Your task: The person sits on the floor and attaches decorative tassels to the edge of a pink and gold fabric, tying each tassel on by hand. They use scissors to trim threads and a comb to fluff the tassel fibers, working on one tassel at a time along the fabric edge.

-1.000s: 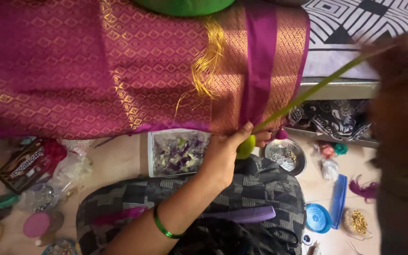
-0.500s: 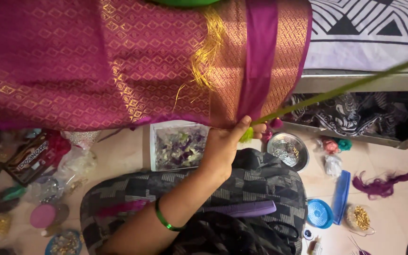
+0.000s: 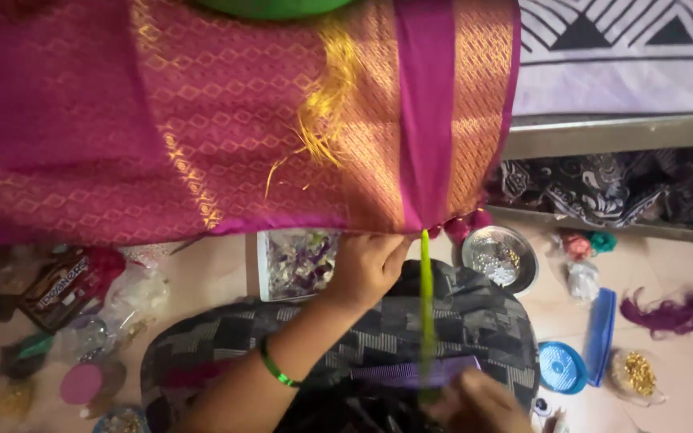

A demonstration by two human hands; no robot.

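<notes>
The magenta silk cloth (image 3: pixel 202 120) with gold woven diamonds hangs spread across the top, lower edge pinched at its plain purple stripe. A green thread (image 3: pixel 426 313) runs taut — straight down from that hem — blurring at its bottom end.

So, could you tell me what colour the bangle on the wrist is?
The bangle is bright green, seen in the head view.

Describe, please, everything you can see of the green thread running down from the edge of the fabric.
The green thread is a bright yellow-green strand, pulled taut and nearly vertical. Its top meets the lower hem of the magenta and gold fabric, right beside the fingers of the left hand, which pinches that hem. It passes in front of the grey patterned cloth on the lap and ends at the blurred right hand near the bottom edge. It looks blurred, so its weave cannot be told.
</notes>
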